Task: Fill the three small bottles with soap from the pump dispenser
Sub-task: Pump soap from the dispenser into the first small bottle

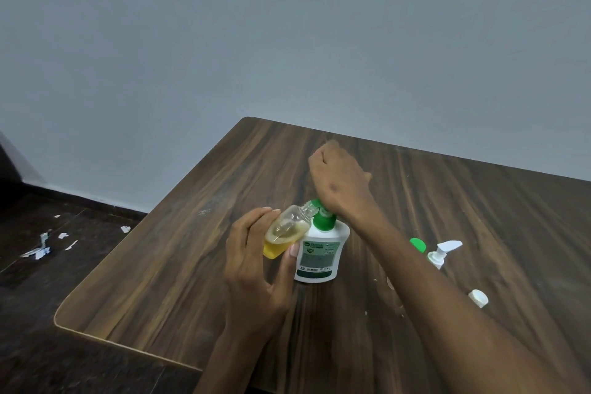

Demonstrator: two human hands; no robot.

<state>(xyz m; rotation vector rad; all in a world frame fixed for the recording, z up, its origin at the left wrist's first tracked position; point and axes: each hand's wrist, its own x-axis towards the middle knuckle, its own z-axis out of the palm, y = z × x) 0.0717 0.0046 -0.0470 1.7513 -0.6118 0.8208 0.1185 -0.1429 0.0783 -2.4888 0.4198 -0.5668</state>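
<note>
This looks like a plain room in a home or a bare office. A wood-grain laminate table [198, 233] with a rounded pale edge stands against an unadorned grey-blue painted wall [287, 35], and a dark skirting [80, 198] runs along the wall's foot at the left. The dark floor [48, 313] to the left is littered with small scraps of torn white paper [41, 249].

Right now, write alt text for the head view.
The left hand tilts a small clear bottle, partly filled with yellow soap, to the green pump of a white dispenser, which the right hand presses on a wooden table.
</note>
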